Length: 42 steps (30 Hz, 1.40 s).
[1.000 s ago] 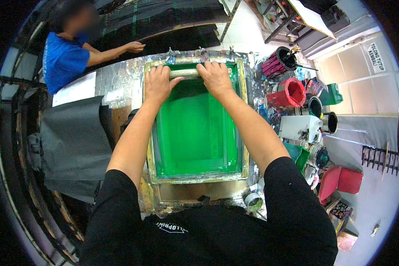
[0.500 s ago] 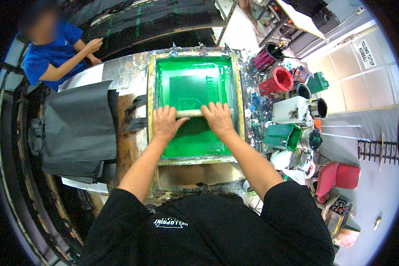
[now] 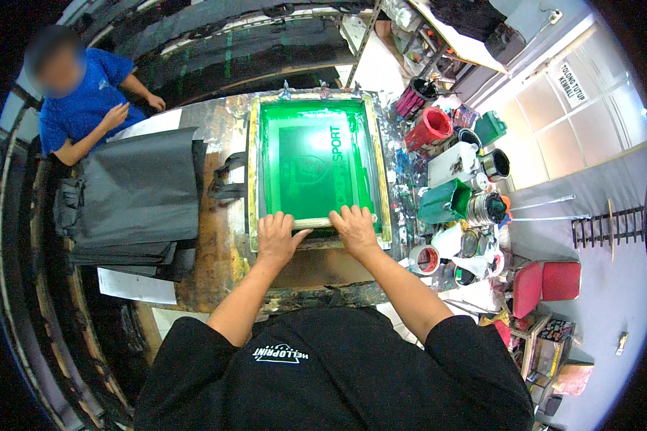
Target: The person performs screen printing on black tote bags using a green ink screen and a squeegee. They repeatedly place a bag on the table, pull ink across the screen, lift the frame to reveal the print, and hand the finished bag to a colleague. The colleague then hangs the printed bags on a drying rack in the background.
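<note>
A screen-printing frame (image 3: 254, 154) lies on the work table, its mesh (image 3: 302, 190) covered in green ink with a crest shape and lettering showing through. Across the near end of the mesh lies a squeegee (image 3: 315, 223) with a pale handle bar. My left hand (image 3: 276, 241) grips its left part and my right hand (image 3: 355, 231) its right part, fingers wrapped over the top. Clamps (image 3: 323, 90) stand at the frame's far edge. From under the frame's left side sticks out a dark bag handle (image 3: 228, 179).
Left of the frame is a stack of black fabric bags (image 3: 144, 187). A person in a blue shirt (image 3: 86, 97) stands at the far left. Along the right edge crowd a red bucket (image 3: 430, 129), a green container (image 3: 444, 202), a tape roll (image 3: 424, 259) and several cans.
Both my hands have drawn the squeegee toward me, from mid-mesh to the near end. The crest and lettering show more fully. My view has shifted, and the other person's hands have moved.
</note>
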{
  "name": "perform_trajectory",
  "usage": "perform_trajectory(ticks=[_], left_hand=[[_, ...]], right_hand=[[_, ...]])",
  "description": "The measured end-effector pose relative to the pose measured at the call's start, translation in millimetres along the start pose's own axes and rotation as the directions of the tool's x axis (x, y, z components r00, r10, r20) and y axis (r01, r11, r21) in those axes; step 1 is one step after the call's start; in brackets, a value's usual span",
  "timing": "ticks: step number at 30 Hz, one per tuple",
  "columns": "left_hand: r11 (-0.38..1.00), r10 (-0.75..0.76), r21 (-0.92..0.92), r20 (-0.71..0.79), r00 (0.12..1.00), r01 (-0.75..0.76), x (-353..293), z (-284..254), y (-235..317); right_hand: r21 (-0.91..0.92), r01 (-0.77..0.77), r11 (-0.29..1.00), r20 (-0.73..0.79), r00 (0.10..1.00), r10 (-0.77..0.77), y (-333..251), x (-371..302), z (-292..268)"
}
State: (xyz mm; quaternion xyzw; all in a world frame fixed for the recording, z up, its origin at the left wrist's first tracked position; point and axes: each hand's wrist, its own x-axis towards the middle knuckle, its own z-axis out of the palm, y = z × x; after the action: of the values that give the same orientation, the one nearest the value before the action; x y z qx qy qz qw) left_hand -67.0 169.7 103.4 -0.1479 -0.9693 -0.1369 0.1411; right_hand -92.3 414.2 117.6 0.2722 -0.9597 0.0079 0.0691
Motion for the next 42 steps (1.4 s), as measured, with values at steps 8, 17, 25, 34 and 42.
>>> perform_trajectory(ticks=[8,17,25,34,42], left_hand=[[0.931,-0.349,-0.12,-0.006,0.937,0.346,-78.0,-9.9,-34.8],[0.873,-0.424,-0.184,0.172,0.889,0.452,-94.1,21.9,-86.6],[0.867,-0.407,-0.321,-0.009,0.914,0.383,-107.4,18.1,-80.2],[0.583,-0.557,-0.772,-0.154,0.816,0.253,-15.6,-87.0,-37.9],[0.531,-0.538,-0.847,-0.362,0.761,-0.028,104.1,-130.9,-27.6]], right_hand=[[0.069,-0.056,0.996,0.007,0.998,0.055,-23.2,-40.5,5.0],[0.125,-0.091,0.988,0.019,0.996,0.09,-27.5,-43.3,10.4],[0.145,-0.064,0.987,0.03,0.998,0.06,-17.9,-32.8,-26.0],[0.115,-0.078,0.99,-0.228,0.968,0.103,-0.8,29.0,-146.3],[-0.064,-0.055,0.996,-0.556,0.831,0.01,57.7,156.0,-238.9]])
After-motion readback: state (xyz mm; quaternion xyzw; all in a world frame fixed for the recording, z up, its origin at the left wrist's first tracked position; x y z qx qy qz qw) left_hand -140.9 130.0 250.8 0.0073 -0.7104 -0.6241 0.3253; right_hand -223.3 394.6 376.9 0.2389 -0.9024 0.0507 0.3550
